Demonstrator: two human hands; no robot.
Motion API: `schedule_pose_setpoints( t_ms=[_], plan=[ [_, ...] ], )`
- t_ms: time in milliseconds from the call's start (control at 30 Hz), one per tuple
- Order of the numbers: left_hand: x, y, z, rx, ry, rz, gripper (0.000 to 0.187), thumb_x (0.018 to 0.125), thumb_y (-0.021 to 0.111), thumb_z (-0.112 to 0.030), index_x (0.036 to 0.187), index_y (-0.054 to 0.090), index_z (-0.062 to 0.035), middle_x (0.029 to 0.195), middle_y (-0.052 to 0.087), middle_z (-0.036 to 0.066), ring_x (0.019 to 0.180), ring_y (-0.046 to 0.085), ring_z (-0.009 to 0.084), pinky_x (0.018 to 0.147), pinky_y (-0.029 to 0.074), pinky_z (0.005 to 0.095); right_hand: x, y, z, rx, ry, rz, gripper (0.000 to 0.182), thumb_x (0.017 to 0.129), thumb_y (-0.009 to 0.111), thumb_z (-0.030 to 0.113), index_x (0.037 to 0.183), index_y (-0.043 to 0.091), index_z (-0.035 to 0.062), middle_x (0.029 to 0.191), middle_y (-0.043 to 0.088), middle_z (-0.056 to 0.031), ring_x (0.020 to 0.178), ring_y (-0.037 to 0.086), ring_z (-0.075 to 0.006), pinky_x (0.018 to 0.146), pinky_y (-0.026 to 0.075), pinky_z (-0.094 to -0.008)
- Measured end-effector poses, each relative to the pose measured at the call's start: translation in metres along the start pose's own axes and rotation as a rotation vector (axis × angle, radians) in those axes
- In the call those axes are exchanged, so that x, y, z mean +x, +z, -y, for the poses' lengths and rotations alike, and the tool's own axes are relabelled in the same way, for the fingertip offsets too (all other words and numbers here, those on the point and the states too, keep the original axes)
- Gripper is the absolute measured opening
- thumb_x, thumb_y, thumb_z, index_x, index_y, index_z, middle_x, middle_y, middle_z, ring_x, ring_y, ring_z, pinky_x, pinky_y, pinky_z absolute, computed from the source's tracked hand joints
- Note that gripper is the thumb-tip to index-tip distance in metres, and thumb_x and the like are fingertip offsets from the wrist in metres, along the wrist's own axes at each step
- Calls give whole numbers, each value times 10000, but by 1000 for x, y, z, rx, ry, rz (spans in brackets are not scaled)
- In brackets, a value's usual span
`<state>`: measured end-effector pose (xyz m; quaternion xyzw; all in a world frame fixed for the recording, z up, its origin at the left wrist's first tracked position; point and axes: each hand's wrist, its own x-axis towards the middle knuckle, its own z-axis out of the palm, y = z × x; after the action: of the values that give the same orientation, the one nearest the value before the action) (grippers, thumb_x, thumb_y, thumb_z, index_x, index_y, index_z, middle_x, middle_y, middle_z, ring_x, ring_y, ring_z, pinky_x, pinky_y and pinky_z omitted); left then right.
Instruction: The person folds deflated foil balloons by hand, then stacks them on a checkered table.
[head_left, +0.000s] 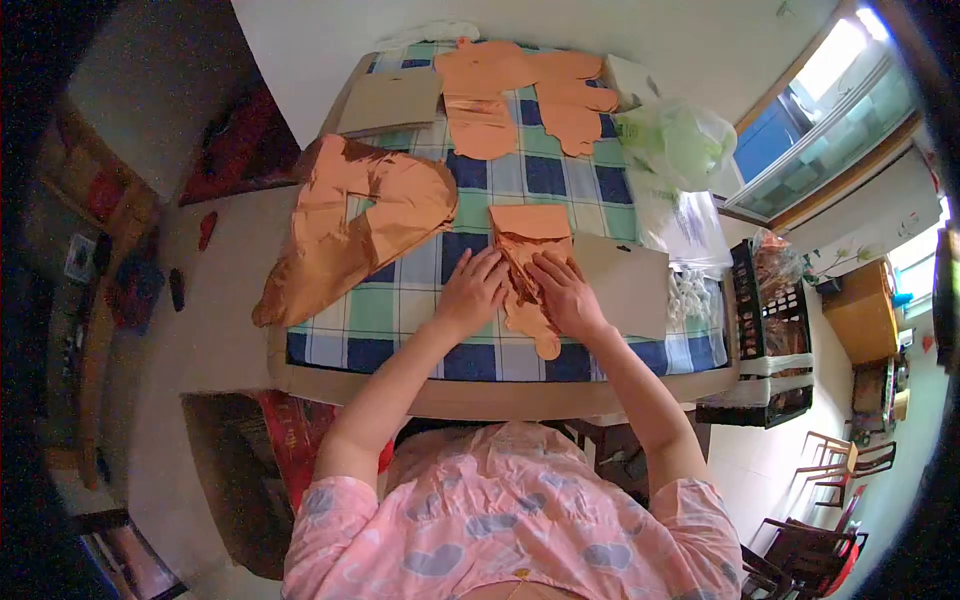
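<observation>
A rose-gold foil balloon (530, 222), flat and partly folded, lies on the checked tablecloth right in front of me. My left hand (474, 290) rests along its left edge, with the fingers stretched out and the tips touching the foil. On its right side, my right hand (566, 290) lies flat with fingers spread, pressing on the crinkled surface. A narrow rounded end of the foil pokes out below, between my hands. To the left, a large flat letter-shaped foil balloon (390, 240) hangs partly over the table's edge.
More flat foil balloons (480, 125) lie toward the back. One cardboard sheet (625, 285) is beside my right hand, another cardboard piece (390, 100) at back left. Plastic bags (680, 145) and white ties (690, 295) sit at right. A black crate (775, 335) stands off the table's right edge.
</observation>
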<state>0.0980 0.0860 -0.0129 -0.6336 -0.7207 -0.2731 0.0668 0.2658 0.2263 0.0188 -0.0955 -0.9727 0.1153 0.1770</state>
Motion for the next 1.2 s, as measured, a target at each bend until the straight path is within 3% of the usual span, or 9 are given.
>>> schedule_pose_setpoints(
  t_ms=[233,333,400,500,700,800,933,1133,1200],
  plan=[
    [16,1,-8,36,184,-34,459,863,548,-266,1246,507,-17,1298,487,138,1278,397,264,1099,252,446,-1,1,-1,53,48,89,504,795,545,124,1293,478,83,1391,422,-132,1310,353,-319,1104,212,-488],
    [14,11,-10,44,132,87,498,861,546,-305,1267,492,-21,1306,487,138,1291,380,259,1104,238,448,-1,2,-9,-63,-38,89,512,795,563,136,1295,473,78,1360,448,-135,1267,403,-321,1068,298,-465],
    [12,12,-9,51,130,88,505,863,538,-322,1265,492,-20,1314,486,131,1298,371,253,1107,226,451,4,-7,-28,402,410,47,463,789,602,157,1238,520,80,1284,502,-140,1199,457,-325,1009,352,-443],
    [10,13,-10,49,121,103,494,872,518,-321,1263,489,-20,1327,480,120,1306,363,246,1110,211,462,1,-42,-79,70,309,-95,443,756,676,221,1162,571,79,1166,556,-159,1066,526,-335,872,437,-405],
    [13,10,-11,4,122,90,460,887,486,-281,1272,474,-29,1353,456,113,1317,353,237,1110,199,476,5,-56,-147,-28,454,251,248,783,602,234,941,596,44,963,618,-223,982,560,-385,812,441,-473],
    [12,2,-14,27,119,97,453,890,482,-271,1272,472,-28,1367,438,115,1318,351,235,1111,196,476,1,-61,-155,39,578,212,224,715,683,176,815,555,22,730,605,-118,745,593,-281,676,465,-371],
    [10,3,-12,-4,105,180,510,880,515,-288,1297,434,-5,1383,422,144,1334,325,272,1114,158,524,-2,-147,-115,166,582,165,46,807,567,41,814,522,30,702,500,-30,678,469,-117,613,426,-292],
    [9,9,-11,3,119,91,458,882,521,-285,1246,490,-9,1369,441,127,1325,338,262,1124,141,511,19,-187,-58,472,199,243,63,803,587,31,842,538,30,741,527,-2,721,503,-109,671,437,-268],
    [8,9,-11,80,128,148,439,894,487,-293,1246,494,-30,1371,445,110,1325,340,251,1131,122,504,39,-145,-34,524,334,366,109,786,612,35,881,557,30,832,567,-32,787,537,-123,725,450,-274]
  ],
)
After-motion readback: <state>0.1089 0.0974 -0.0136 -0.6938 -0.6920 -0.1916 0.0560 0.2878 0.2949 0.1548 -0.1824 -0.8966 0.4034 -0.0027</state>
